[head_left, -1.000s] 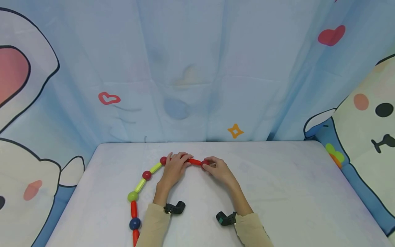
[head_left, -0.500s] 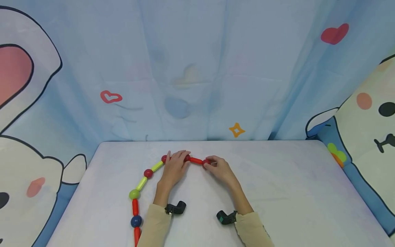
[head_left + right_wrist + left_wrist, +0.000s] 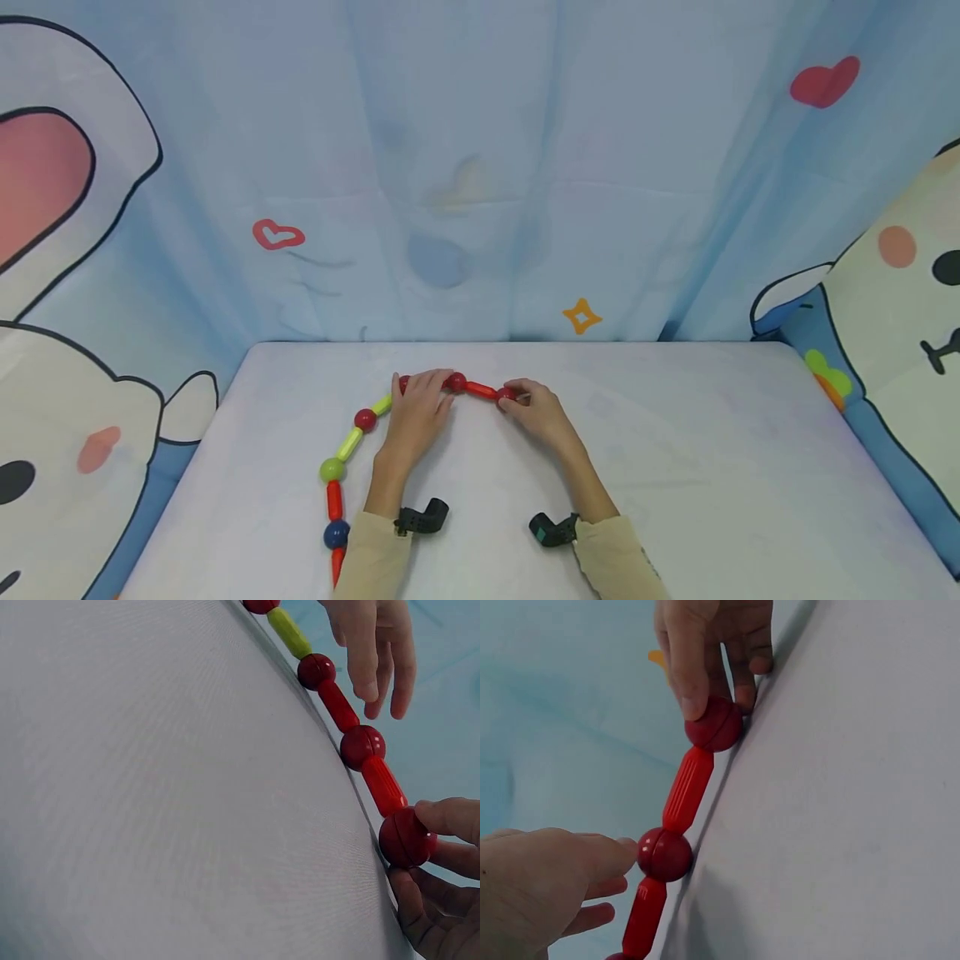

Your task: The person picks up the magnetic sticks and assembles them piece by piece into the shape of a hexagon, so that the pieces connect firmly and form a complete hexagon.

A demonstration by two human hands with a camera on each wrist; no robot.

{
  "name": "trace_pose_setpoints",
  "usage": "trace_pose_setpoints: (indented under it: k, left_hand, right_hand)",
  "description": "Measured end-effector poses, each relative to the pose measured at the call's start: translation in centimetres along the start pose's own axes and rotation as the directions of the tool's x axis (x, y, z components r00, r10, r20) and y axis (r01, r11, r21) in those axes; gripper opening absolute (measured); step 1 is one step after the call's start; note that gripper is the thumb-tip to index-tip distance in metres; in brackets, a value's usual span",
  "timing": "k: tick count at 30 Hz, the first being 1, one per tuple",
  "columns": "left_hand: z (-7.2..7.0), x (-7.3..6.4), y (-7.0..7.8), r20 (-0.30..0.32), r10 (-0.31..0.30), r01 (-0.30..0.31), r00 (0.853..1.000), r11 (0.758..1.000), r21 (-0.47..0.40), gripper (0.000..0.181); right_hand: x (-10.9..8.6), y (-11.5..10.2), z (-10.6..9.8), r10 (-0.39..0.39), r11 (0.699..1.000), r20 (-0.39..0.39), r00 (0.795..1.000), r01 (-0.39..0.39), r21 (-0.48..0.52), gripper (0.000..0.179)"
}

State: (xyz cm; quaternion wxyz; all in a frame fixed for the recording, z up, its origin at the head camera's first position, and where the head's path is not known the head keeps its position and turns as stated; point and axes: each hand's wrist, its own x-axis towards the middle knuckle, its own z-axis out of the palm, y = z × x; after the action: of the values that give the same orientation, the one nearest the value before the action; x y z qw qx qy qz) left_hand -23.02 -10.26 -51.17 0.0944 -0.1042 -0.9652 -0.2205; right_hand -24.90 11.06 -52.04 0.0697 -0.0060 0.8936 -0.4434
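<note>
A curved chain of balls and rods lies on the white table, running from the lower left to the far middle in the head view. My right hand (image 3: 538,410) pinches the dark red ball (image 3: 403,840) at its right end between thumb and fingers. A red rod (image 3: 688,790) joins that ball to a second dark red ball (image 3: 664,855). My left hand (image 3: 417,414) is over the chain's upper bend with its fingers loosely extended, hiding part of it. In the right wrist view its fingertips hang apart from the red rod (image 3: 338,706) beside them.
Further down the chain are yellow-green rods (image 3: 349,444), a green ball (image 3: 332,470) and a blue ball (image 3: 337,534). The white table (image 3: 712,467) extends right of the hands. A blue printed curtain (image 3: 480,208) hangs behind its back edge.
My left hand has shifted slightly left and its fingers have loosened, uncovering a red ball near the chain's right end. The right hand keeps its hold on the end ball. The view has drifted slightly.
</note>
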Motion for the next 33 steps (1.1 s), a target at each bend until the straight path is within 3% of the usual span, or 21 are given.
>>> trace_pose_setpoints:
  k: [6,13,21,28,33]
  left_hand:
    - [-1.7,-1.3,-1.2,-0.005,-0.044,0.044,0.999,0.999,0.003,0.042]
    - [-3.8,-2.7,-1.8,-0.03,-0.005,0.006,1.0,1.0,0.015,0.036]
    - [-6.3,-4.6,-3.1,0.058,-0.04,0.039,0.998,0.999,0.011,0.032]
    - [-7.9,-6.3,-6.5,0.121,-0.07,0.069,0.99,0.997,0.017,0.031]
    - [-8.7,-7.3,-8.4,0.232,-0.072,0.084,0.97,0.995,-0.044,0.036]
  right_hand:
    - [-0.1,0.0,0.1,0.011,1.0,0.012,1.0,-0.011,-0.005,0.039]
    - [-0.3,0.0,0.1,0.016,1.0,0.009,1.0,-0.016,-0.001,0.038]
    - [-0.2,-0.2,0.0,0.005,1.0,0.006,1.0,-0.005,-0.013,0.038]
    - [-0.3,-0.4,0.0,0.013,1.0,0.009,1.0,-0.013,-0.001,0.038]
    - [-0.3,-0.2,-0.4,0.007,1.0,0.009,1.0,-0.007,-0.014,0.038]
